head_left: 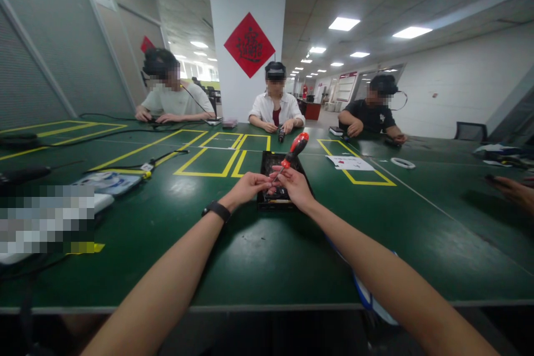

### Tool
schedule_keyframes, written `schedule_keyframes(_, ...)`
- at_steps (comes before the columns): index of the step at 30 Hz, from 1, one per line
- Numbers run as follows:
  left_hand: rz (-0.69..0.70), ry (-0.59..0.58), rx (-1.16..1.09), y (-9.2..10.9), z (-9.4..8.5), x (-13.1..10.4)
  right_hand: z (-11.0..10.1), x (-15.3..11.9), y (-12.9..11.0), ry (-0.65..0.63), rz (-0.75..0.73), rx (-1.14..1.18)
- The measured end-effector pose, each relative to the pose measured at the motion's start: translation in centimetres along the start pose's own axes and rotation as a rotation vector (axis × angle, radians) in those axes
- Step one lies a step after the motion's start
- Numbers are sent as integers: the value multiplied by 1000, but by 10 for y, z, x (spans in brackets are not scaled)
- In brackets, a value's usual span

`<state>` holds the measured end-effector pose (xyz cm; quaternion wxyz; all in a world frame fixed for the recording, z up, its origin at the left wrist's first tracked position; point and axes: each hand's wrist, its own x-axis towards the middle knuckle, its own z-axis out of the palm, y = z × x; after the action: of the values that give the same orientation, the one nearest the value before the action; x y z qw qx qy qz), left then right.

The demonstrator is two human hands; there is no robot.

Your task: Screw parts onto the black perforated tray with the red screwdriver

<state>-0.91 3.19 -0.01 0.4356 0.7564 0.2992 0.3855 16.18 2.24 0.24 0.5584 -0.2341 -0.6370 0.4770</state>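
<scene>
Bright ceiling lights (pixel 344 24), dim foreground.

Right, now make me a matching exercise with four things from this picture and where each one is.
Things:
1. screwdriver
2. black box
3. white ring
4. sheet of paper

Places:
A. lying partly over a yellow outline
B. below the right hand and left hand
C. flat on the green table, to the right of the paper
D. in the right hand's fingers, handle uppermost

Pairs: 1-D, 2-B, 3-C, 4-A
</scene>
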Motion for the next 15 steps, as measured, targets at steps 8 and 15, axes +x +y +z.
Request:
schedule_keyframes(8,0,99,75,2,4,-1,-1,0,0,77,-1,-34)
schedule_keyframes(15,-15,58,37,1,5,-1,2,0,-4,62,-26,-107)
